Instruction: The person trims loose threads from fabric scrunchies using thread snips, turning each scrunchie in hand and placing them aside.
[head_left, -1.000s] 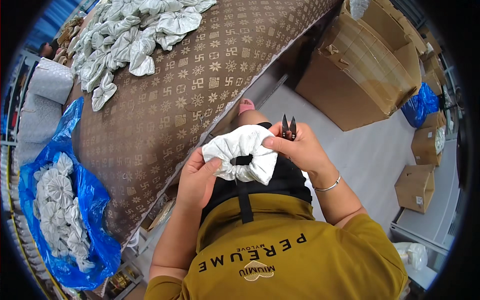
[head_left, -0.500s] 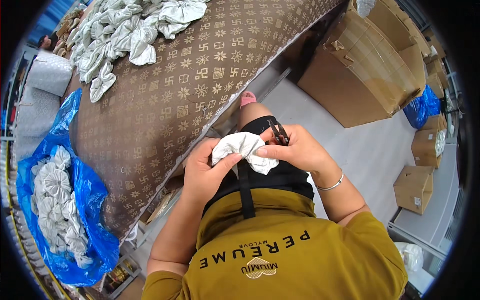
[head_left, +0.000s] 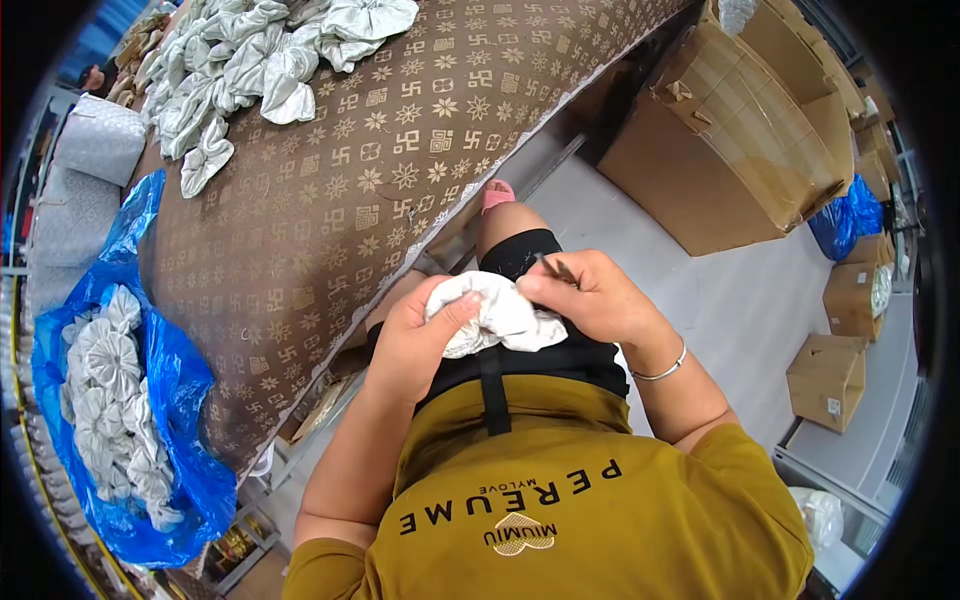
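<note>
A white gathered-fabric scrunchie (head_left: 500,318) is held over my lap. My left hand (head_left: 422,332) is closed on its left side, with the thumb pressed on top of the cloth. At its upper right edge, my right hand (head_left: 598,298) has thumb and fingertips pinched together, touching or very close to the fabric. Dark thread snips (head_left: 556,268) are tucked in that same hand, their tips sticking out above the fingers. Any thread between the fingertips is too small to make out.
A table with a brown patterned cloth (head_left: 330,230) stands ahead and left, bearing a heap of pale scrunchies (head_left: 250,65). More scrunchies (head_left: 112,400) fill a blue plastic bag (head_left: 195,410) at the left. A large cardboard box (head_left: 690,180) stands on the floor at the right.
The scrunchie has been turned and bunched differently in my hands. My right thumb has drawn in to a pinch at its upper edge, and the snips have tilted flatter.
</note>
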